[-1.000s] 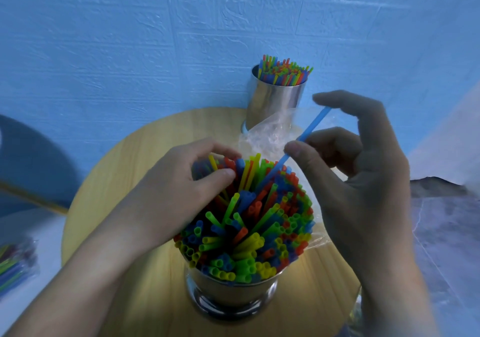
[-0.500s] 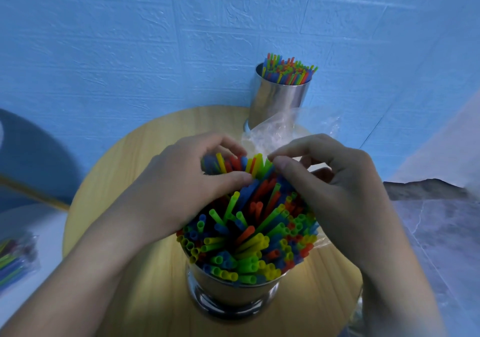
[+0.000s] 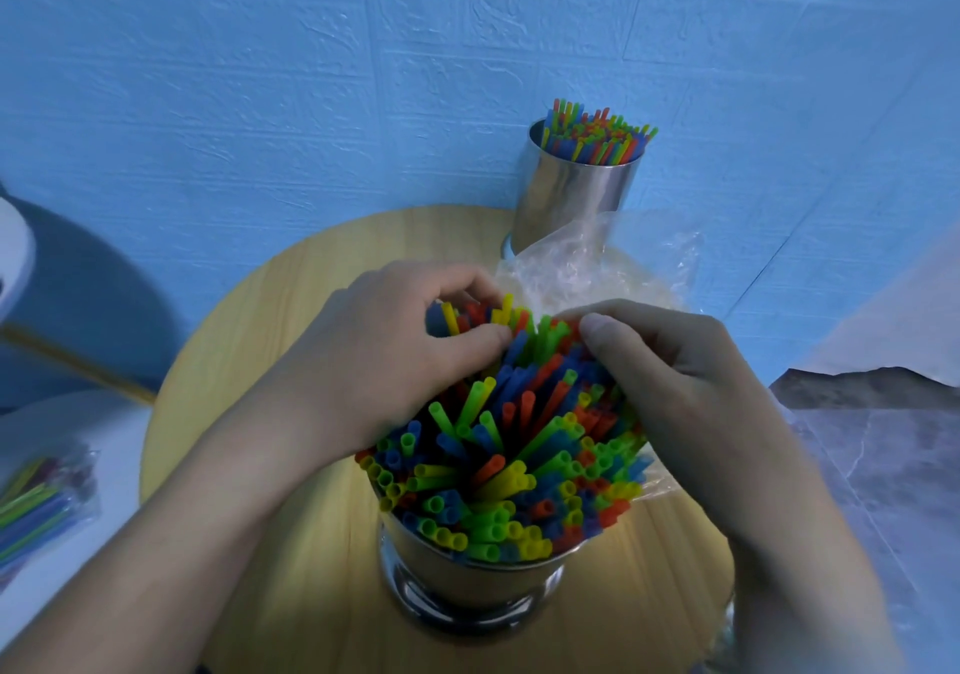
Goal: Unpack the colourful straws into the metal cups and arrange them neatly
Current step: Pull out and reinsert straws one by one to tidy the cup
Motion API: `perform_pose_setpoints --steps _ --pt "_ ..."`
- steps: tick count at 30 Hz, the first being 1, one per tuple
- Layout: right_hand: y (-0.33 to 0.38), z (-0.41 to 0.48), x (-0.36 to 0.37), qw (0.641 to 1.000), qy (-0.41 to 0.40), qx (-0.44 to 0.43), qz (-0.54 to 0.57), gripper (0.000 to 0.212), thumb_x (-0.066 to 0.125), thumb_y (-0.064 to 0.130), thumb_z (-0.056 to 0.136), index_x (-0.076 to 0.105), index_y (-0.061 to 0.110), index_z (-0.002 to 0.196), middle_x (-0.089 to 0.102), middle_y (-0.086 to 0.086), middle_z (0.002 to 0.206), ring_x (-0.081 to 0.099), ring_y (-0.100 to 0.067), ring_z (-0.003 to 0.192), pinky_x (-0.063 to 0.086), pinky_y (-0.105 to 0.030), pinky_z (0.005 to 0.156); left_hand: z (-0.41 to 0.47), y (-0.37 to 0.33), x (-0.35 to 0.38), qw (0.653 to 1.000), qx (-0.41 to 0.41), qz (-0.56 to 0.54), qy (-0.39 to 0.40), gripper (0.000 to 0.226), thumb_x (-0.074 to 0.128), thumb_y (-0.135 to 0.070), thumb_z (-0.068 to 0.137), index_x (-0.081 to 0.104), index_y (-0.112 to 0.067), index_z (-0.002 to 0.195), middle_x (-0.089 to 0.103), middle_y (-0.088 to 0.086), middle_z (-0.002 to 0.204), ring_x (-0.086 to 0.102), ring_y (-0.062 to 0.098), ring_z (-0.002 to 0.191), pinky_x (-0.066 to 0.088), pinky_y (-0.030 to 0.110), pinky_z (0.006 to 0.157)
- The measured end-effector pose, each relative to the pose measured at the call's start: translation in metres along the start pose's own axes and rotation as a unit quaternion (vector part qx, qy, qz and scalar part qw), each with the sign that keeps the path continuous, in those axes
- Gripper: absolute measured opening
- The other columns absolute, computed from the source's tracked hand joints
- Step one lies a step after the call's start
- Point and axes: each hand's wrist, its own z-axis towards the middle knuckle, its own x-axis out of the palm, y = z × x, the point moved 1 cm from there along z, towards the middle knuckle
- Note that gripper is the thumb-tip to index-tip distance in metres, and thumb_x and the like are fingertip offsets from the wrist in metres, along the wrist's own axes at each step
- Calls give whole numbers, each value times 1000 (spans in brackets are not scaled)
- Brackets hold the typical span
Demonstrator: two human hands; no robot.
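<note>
Straws [image 3: 498, 444] stand fanned in the near cup [image 3: 467, 585], long axes leaning toward the viewer; left hand [image 3: 384, 356] pinches their far tips; right hand [image 3: 670, 377] curls round tips just beside it, equally close.

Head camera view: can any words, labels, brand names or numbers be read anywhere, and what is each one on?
No readable text in this view.
On the near shiny metal cup: none, only reflections.
On the far shiny metal cup: none.
On the crumpled clear plastic bag: no print visible.
On the clear packet of straws at the left edge: too blurred to tell.
On the colourful plastic straws: none.
</note>
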Motion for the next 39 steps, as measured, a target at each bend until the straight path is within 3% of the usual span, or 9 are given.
perform_pose_setpoints --steps 5,8,11,14,19,25,32,36,39 --pt "-1 3 1 1000 15 -7 23 32 46 37 93 78 34 92 77 9 89 74 -7 89 61 -28 78 1 0 0 999 5 -30 43 29 59 -53 77 63 -56 105 65 -32 104 65 -5 92 58 36 83" --pt "-2 3 1 999 19 -12 33 29 50 33 99 78 36 92 77 10 89 74 -7 89 61 -28 78 1 1 0 996 16 -56 74 31 61 -46 80 62 -54 110 65 -29 109 65 -6 98 58 32 86" --pt "-2 3 1 999 15 -12 36 29 50 34 96 79 34 94 78 6 90 74 -10 89 62 -35 78 2 -2 1 993 32 -75 81 20 70 -50 90 66 -49 109 70 -26 104 68 -7 95 57 23 81" --pt "-4 4 1 999 4 -12 43 27 53 35 92 80 30 93 77 1 90 74 -14 88 63 -41 75 2 -5 1 992 40 -96 78 20 69 -48 81 71 -42 100 74 -24 93 70 -7 85 56 14 73" --pt "-4 5 1 999 0 -12 53 20 60 38 90 78 30 89 75 -3 89 74 -18 86 62 -45 74 1 -3 3 991 45 -112 61 9 73 -33 87 73 -39 94 75 -21 88 72 -4 81 56 15 70" --pt "-2 7 0 998 5 -8 58 18 65 40 86 78 28 89 74 -6 90 74 -22 88 60 -56 78 -2 -3 4 991 54 -115 45 7 72 -36 86 73 -33 92 74 -16 88 71 -1 80 56 20 72" --pt "1 9 -1 999 11 -23 48 14 66 38 86 75 27 85 74 -4 88 73 -20 85 62 -45 73 -3 -3 3 992 71 -99 40 6 72 -39 87 72 -38 93 74 -20 88 71 -4 83 57 21 72" --pt "2 9 0 998 14 -26 49 13 66 37 86 76 27 85 75 -4 87 74 -20 83 62 -38 70 -1 -3 2 993 99 -70 18 8 74 -46 88 71 -39 91 70 -16 92 68 4 88 56 34 75" --pt "4 10 -2 999 12 -30 39 13 68 39 84 75 28 84 73 -1 85 72 -14 79 59 -30 66 1 -3 0 991 115 -69 14 7 74 -46 89 71 -40 87 70 -16 94 66 3 90 54 35 77"
